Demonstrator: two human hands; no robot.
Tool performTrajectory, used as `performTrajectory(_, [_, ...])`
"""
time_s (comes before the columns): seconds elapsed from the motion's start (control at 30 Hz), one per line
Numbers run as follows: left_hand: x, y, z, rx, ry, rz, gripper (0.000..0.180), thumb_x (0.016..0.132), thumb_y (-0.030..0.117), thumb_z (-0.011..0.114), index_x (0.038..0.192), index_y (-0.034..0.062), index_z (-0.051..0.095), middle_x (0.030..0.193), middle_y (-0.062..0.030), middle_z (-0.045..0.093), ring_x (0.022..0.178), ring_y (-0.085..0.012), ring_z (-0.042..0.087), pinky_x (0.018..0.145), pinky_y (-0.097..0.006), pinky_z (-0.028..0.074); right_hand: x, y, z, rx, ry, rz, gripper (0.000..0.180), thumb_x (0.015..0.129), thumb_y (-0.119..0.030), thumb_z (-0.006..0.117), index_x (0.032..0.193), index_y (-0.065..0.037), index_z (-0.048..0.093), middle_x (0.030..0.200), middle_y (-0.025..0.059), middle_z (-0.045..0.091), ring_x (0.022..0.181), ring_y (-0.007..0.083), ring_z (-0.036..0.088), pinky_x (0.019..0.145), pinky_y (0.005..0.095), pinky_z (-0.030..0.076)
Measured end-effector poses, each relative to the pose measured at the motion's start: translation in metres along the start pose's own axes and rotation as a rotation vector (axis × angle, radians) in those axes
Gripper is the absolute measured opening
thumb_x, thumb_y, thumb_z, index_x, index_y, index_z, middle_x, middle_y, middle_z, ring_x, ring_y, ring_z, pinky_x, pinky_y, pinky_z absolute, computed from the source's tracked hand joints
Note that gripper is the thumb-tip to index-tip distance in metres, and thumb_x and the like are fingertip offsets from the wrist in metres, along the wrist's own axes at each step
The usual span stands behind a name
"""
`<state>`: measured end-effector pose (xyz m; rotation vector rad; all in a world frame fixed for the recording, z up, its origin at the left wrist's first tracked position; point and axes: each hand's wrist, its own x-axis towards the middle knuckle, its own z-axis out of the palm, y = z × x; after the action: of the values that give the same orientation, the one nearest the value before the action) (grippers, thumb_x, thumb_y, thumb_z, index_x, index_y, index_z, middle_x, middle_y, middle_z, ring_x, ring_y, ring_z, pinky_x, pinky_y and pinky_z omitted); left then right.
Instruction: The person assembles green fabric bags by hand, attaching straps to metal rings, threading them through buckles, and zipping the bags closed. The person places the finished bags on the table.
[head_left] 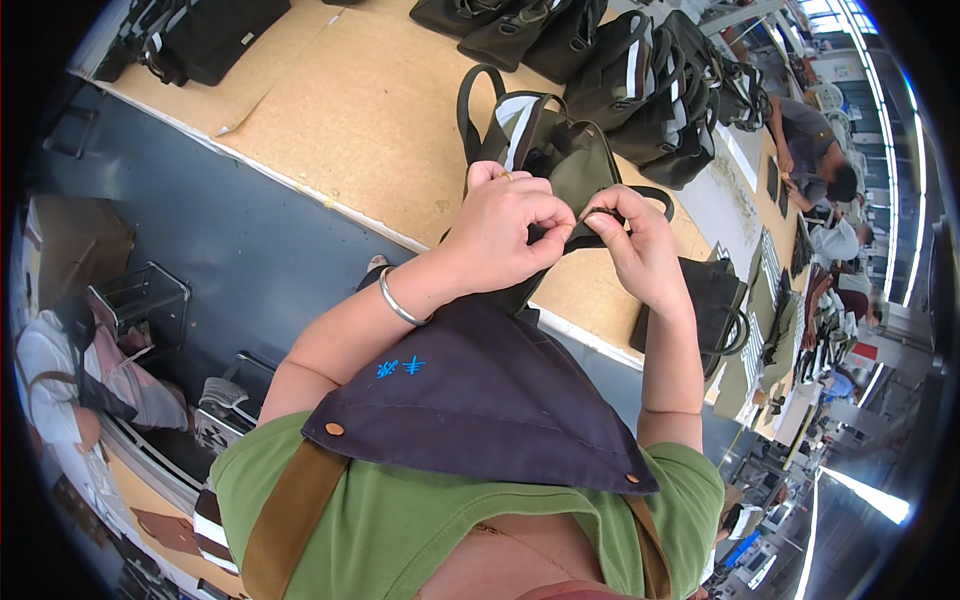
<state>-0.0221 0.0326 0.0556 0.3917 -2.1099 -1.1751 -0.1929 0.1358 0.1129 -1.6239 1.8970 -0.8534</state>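
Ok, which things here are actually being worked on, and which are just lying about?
In hand:
- olive-green bag, upright on the workbench
- left hand and right hand, both pinching at the bag's near edge

Lying about:
- row of dark bags along the back
- dark bags at the bench's far left
- dark bag off the bench's right end

Both hands, the left hand (505, 235) and the right hand (640, 250), pinch a dark strap between their fingers (556, 222) just in front of an olive-green bag (575, 160) standing on the table (380, 110), with more dark bags (640, 80) lined up beyond.
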Motion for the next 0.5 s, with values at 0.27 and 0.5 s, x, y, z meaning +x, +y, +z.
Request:
performTrajectory(0.27, [-0.005,-0.003,0.003,0.032,0.056,0.037,0.007,0.075,0.008,0.069,0.077,0.0145,0.068,0.066,0.0045,0.054,0.066,-0.0118,0.051,0.081,-0.033,0.028,0.004,-0.012,-0.007,-0.005,-0.123,0.009,0.017,0.081,-0.011,0.075,0.094,-0.003,0.068,0.079,0.0054,0.061,0.074,0.0162,0.057,0.067,0.0286,0.045])
performTrajectory(0.5, [-0.008,-0.006,0.008,0.09,0.137,0.114,0.008,0.074,0.008,0.07,0.079,0.0148,0.069,0.067,0.0042,0.053,0.066,-0.013,0.049,0.08,-0.034,0.028,0.002,-0.003,-0.004,0.125,-0.066,0.029,0.013,0.079,-0.008,0.076,0.09,-0.004,0.071,0.08,0.0031,0.063,0.072,0.0122,0.055,0.067,0.0257,0.045])
